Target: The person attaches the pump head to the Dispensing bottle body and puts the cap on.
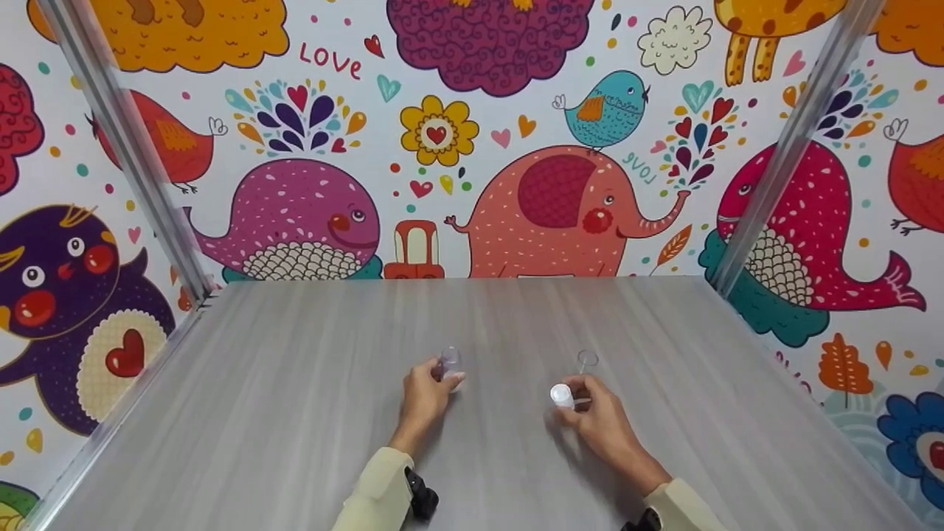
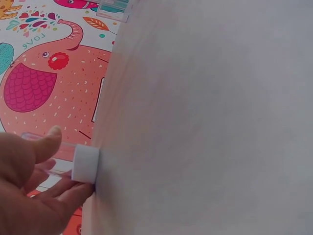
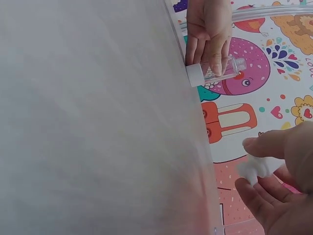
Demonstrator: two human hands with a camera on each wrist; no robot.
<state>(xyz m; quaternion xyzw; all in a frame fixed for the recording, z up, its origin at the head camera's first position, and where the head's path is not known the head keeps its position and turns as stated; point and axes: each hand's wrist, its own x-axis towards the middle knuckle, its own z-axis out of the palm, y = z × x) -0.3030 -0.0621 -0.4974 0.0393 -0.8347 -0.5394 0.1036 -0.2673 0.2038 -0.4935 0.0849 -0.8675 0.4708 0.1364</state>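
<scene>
On the grey table my left hand [image 1: 425, 398] grips a small clear bottle [image 1: 450, 361] between thumb and fingers. The bottle stands on its white base [image 2: 85, 163], and its narrow clear neck [image 3: 239, 64] points up, with no cap on it. To the right, my right hand [image 1: 606, 422] pinches a small white piece [image 1: 562, 396] with a round face; in the right wrist view this white piece [image 3: 253, 169] is held just off the table and its exact kind is unclear. Behind the right hand, a clear cylindrical cover [image 1: 588, 359] stands on the table, partly hidden by the fingers.
A wall with printed cartoon animals [image 1: 553, 214] rises behind the far table edge. Metal posts stand at the left [image 1: 140, 162] and right [image 1: 796, 147] corners. Black wrist cameras [image 1: 422, 495] sit on both sleeves.
</scene>
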